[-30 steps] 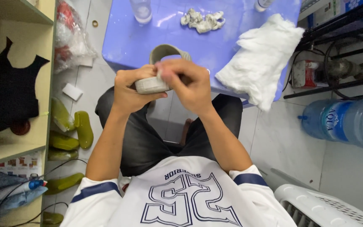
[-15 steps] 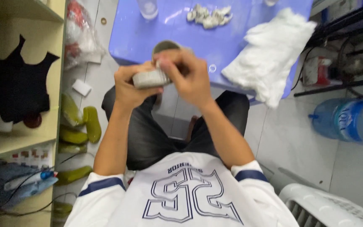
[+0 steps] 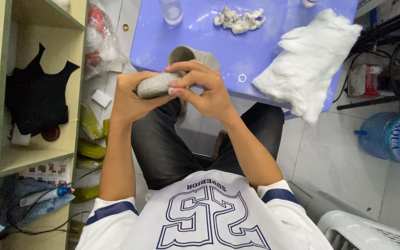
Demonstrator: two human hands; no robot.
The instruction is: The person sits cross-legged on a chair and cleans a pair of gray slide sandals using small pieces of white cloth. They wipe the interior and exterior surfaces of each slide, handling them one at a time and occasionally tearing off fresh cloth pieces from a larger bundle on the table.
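My left hand (image 3: 128, 95) grips a small grey ribbed cup-like piece (image 3: 156, 84) lying on its side in front of my chest. The fingers of my right hand (image 3: 204, 90) press on its right end and top. Just beyond my hands, a second grey cup (image 3: 195, 55) stands on the near edge of the purple table (image 3: 237, 46). A heap of white cotton wadding (image 3: 309, 58) lies on the table's right side, hanging over its edge. A small pile of whitish lumps (image 3: 239, 21) and a clear glass (image 3: 171, 11) sit farther back.
A wooden shelf unit (image 3: 33, 69) with a black garment stands at the left, with plastic bags and yellow-green items on the floor beside it. A large blue water bottle (image 3: 390, 136) lies at the right near a black metal rack (image 3: 385, 51). A white basket (image 3: 362, 231) is at the lower right.
My hands have stayed together on the grey piece, with my right fingers shifting over its end. The view has swayed slightly.
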